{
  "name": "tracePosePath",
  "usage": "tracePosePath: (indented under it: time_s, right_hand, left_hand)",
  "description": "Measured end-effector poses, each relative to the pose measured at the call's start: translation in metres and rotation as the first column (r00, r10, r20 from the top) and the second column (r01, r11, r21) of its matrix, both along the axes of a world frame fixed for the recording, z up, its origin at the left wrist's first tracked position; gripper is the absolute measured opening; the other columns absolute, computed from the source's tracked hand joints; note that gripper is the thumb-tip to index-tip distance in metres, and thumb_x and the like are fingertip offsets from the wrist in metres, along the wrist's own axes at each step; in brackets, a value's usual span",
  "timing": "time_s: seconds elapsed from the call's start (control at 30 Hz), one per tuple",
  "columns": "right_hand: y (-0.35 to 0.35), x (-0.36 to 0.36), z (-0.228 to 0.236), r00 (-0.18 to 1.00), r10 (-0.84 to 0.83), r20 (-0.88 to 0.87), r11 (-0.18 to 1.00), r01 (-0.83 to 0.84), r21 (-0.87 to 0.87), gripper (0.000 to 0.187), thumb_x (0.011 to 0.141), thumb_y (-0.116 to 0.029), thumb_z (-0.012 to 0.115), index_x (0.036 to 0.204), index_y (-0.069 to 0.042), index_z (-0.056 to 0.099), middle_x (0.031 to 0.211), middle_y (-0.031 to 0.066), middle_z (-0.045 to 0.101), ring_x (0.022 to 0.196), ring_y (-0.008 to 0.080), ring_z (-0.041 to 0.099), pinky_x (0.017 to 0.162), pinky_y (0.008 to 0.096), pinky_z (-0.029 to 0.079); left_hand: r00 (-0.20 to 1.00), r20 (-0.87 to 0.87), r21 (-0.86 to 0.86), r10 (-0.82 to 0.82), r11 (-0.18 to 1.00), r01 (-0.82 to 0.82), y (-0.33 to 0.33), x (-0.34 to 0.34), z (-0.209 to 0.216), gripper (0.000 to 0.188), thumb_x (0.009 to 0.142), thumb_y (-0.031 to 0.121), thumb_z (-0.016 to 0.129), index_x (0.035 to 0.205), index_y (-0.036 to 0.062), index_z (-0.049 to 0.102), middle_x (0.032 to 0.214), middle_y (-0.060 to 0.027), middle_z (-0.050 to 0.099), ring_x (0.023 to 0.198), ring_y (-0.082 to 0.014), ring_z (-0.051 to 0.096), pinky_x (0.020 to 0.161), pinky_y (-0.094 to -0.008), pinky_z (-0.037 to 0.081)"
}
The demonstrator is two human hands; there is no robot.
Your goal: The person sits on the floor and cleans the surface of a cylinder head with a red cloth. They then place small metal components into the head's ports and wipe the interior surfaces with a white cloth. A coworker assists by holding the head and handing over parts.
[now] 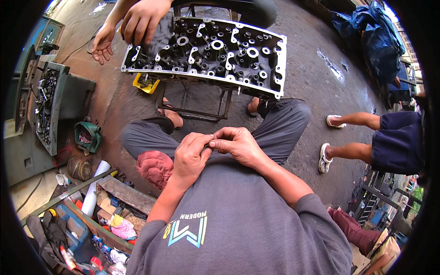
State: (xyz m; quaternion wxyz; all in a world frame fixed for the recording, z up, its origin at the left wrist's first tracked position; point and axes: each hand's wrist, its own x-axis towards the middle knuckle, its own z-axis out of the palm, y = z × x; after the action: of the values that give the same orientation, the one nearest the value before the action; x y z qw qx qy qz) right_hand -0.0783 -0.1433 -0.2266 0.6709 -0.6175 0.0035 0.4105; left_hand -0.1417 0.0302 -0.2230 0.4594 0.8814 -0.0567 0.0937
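Note:
My left hand (191, 151) and my right hand (234, 144) meet in front of my chest, fingertips pinched together. Whatever sits between them is too small or hidden to name. Beyond my knees, a large engine cylinder head (208, 75) rests on a dark metal stand (201, 114), its black inside full of valve springs and ringed holes. At its left end, another person's hand (145, 18) presses a dark, motion-blurred cloth (161, 35) over it. That person's other hand (103, 45) hangs open beside the corner.
Beneath the cylinder head's left end is a yellow container (145, 85). Reddish cloth (155, 168) lies by my left thigh. Left stand a tray of metal parts (45, 98), a green container (88, 136) and a cluttered crate (117, 220). A bystander's legs (350, 151) are at right.

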Motion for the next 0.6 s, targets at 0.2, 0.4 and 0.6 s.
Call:
tracePosePath:
  time_s: [0.2, 0.4, 0.6]
  right_hand:
    - [-0.006, 0.000, 0.001, 0.998, -0.053, -0.026, 0.998, 0.054, 0.045, 0.017, 0.089, -0.013, 0.073, 0.100, 0.000, 0.070, 0.083, 0.0008, 0.066, 0.073, 0.0056, 0.057, 0.066, 0.0235, 0.049]
    - [-0.038, 0.051, 0.013, 0.914, -0.091, 0.396, 0.976, 0.161, -0.146, 0.020, 0.088, -0.007, 0.069, 0.106, -0.001, 0.067, 0.089, 0.0012, 0.067, 0.078, 0.0077, 0.060, 0.071, 0.0253, 0.050]
    - [-0.095, 0.181, 0.021, 0.640, 0.193, 0.744, 0.744, 0.399, -0.536, 0.028, 0.086, -0.017, 0.068, 0.107, 0.002, 0.069, 0.103, 0.0139, 0.070, 0.093, 0.0200, 0.067, 0.084, 0.0335, 0.051]
  left_hand:
    - [0.998, -0.025, -0.064, -0.049, 0.997, 0.048, -0.002, 0.006, 0.001, 0.041, 0.074, 0.001, 0.077, 0.114, 0.0031, 0.067, 0.100, -0.0111, 0.067, 0.086, -0.0279, 0.065, 0.077, -0.0369, 0.054]
    - [0.966, -0.081, -0.006, 0.244, 0.969, -0.246, 0.053, -0.013, -0.019, 0.032, 0.082, 0.007, 0.076, 0.113, 0.0030, 0.067, 0.101, -0.0100, 0.067, 0.085, -0.0211, 0.064, 0.078, -0.0324, 0.053]
    - [0.806, -0.036, 0.137, 0.591, 0.802, -0.582, 0.125, -0.043, -0.074, 0.016, 0.093, 0.005, 0.062, 0.106, -0.0009, 0.069, 0.092, -0.0101, 0.066, 0.080, -0.0199, 0.063, 0.074, -0.0324, 0.051]
